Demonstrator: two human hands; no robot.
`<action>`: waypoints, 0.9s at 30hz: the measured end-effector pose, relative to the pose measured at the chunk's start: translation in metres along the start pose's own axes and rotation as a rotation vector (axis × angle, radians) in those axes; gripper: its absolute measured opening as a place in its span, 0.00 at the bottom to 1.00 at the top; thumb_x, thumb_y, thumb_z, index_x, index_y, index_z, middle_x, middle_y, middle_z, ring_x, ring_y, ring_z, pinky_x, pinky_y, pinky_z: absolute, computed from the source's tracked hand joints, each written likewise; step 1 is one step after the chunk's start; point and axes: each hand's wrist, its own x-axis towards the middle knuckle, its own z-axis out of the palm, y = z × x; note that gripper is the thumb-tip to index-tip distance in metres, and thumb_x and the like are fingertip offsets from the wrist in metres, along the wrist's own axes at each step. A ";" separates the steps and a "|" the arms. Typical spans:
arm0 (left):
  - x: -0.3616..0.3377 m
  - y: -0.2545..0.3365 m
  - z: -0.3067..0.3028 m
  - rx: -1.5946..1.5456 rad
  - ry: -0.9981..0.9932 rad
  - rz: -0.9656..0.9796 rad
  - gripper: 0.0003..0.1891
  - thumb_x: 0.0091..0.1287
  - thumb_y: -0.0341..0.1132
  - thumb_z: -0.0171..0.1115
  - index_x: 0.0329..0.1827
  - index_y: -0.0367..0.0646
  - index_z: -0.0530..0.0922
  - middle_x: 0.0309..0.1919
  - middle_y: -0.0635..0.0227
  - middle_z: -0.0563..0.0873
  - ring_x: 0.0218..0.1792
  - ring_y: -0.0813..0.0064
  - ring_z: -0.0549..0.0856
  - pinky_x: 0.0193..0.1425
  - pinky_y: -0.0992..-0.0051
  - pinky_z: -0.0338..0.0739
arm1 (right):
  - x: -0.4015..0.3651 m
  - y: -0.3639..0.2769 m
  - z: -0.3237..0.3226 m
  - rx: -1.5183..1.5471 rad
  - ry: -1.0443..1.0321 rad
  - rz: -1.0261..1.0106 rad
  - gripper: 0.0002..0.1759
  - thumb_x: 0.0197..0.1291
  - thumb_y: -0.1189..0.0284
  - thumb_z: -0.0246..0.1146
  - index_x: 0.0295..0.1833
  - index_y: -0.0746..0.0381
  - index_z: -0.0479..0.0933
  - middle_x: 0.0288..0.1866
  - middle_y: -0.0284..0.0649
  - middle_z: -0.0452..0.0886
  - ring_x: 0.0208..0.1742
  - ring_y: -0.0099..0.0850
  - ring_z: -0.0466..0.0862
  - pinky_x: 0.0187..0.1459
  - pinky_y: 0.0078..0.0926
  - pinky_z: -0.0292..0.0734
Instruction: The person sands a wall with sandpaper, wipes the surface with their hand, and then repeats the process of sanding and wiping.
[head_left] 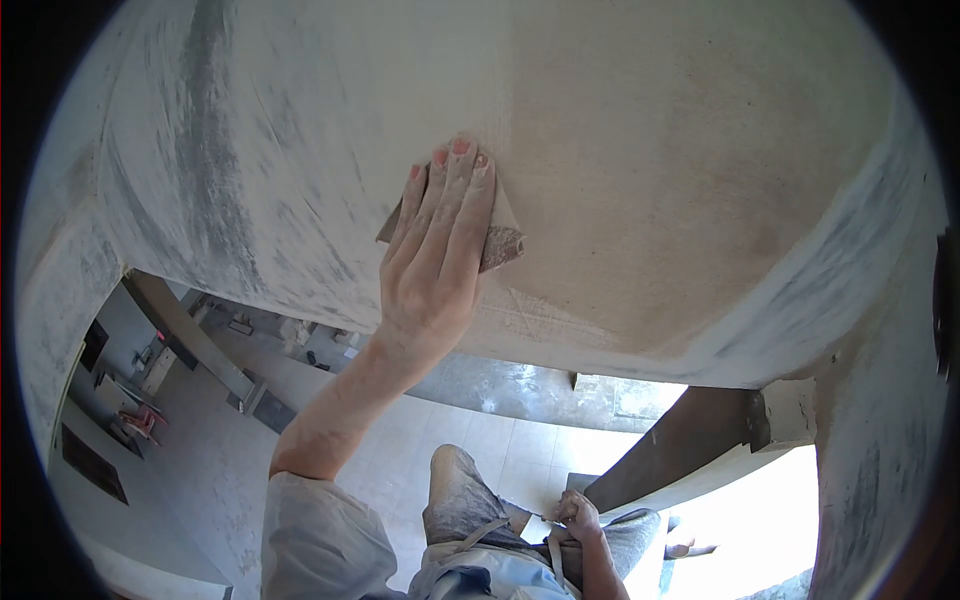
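Note:
My left hand [430, 250] lies with its back toward me, fingers together, pressing a folded sheet of sandpaper [504, 247] against the plastered surface [620, 180] above. The sandpaper's brownish corners stick out on both sides of the fingers. That surface is smooth and beige on the right, with dark grey streaks on the left. Low down by my lap, my right hand [580, 515] is closed, its fingers curled; what they grip, if anything, is hidden. Dust covers both hands and my trousers [460, 495].
Far below is a tiled floor [400, 450]. A brown beam [670, 450] slants beneath the plastered surface at right. A red chair [142, 422] stands at far left, near a column [190, 325]. A wall [880, 480] rises at right.

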 end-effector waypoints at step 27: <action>-0.013 -0.003 0.008 -0.073 -0.052 0.010 0.16 0.75 0.32 0.51 0.62 0.36 0.76 0.60 0.54 0.81 0.65 0.54 0.76 0.71 0.49 0.70 | 0.010 0.014 -0.019 0.192 0.066 0.111 0.06 0.65 0.76 0.51 0.42 0.62 0.74 0.27 0.33 0.72 0.24 0.24 0.72 0.37 0.33 0.75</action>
